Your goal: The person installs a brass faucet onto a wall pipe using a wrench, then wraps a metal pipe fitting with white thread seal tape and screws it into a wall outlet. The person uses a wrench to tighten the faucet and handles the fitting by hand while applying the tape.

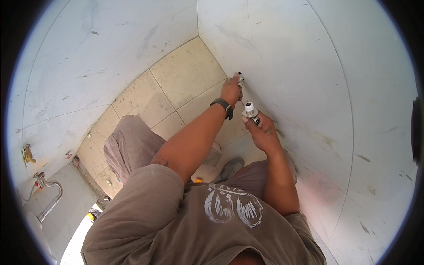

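Note:
My left hand, with a dark watch on its wrist, reaches out to the right-hand wall low above the floor. Its fingers are closed on a small chrome fitting at that wall; whether the piece is fixed there cannot be made out. Nearer to me, my right hand grips a chrome angle valve. Its threaded end points up, wrapped in white tape, above a round chrome flange. My right fingers hide most of the valve's lower body.
Pale marbled walls meet at a corner ahead, above beige floor tiles. To the left are a brass tap and a chrome drain pipe on the wall. My bent knee and shoe show below my arms.

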### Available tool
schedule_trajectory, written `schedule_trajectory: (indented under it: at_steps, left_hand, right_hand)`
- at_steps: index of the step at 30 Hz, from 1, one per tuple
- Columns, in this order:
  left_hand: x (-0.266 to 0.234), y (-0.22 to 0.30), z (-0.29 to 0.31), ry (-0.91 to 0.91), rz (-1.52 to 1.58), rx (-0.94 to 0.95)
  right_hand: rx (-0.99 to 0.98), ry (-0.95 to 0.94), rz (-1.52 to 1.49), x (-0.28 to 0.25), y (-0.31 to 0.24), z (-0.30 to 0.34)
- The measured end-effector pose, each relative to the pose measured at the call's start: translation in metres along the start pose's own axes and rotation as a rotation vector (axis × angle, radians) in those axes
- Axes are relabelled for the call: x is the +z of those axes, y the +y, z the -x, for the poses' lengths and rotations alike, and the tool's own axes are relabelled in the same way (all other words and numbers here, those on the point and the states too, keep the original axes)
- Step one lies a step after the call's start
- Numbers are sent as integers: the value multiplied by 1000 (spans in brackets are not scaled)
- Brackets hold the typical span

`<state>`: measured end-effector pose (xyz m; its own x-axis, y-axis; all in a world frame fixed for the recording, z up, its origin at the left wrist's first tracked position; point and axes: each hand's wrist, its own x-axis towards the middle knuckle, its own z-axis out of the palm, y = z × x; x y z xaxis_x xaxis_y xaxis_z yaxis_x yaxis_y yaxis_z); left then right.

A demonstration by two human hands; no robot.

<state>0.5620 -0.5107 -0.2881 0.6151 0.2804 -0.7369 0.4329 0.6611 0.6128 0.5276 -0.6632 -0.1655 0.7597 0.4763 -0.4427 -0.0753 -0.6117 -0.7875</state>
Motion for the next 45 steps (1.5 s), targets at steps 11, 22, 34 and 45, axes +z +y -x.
schedule_trajectory:
  at_steps: [11,22,34,45]
  left_hand:
    - [-5,8,-11,-132,334,-364]
    - [0,-32,-31,96,-249,339]
    - [2,8,-31,-2,289,-424]
    - [-2,-32,-25,190,-387,590]
  right_hand:
    - [85,-23,-43,1,2,0]
    - [57,-7,12,0,4,-1]
    - [83,-22,51,1,7,-3]
    - [133,-3,36,5,7,-3]
